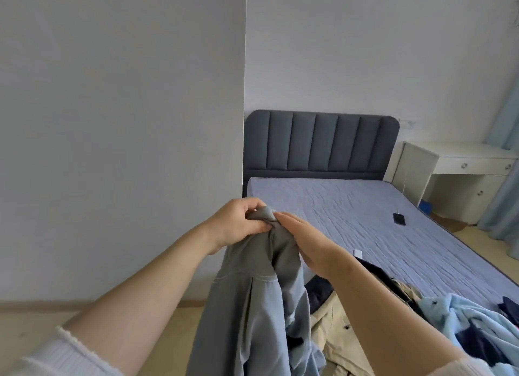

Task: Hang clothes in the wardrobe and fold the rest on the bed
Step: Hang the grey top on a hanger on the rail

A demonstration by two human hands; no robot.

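so the grey-blue jacket [252, 305] hangs straight down, long axis vertical, off the bed [365, 207] corner: left hand [236, 221] pinches its bunched top in curled fingers [250, 204], right hand [306, 240] rests flat-fingered right beside.

White furniture and a few small items on the room's right side.
A white desk [460, 153] with round-knobbed drawers stands against the pale wall [112, 122], with a blue curtain [500, 207] just beside it. A dark phone [399, 218] lies flat nearby. The floor [42, 319] is light wood.
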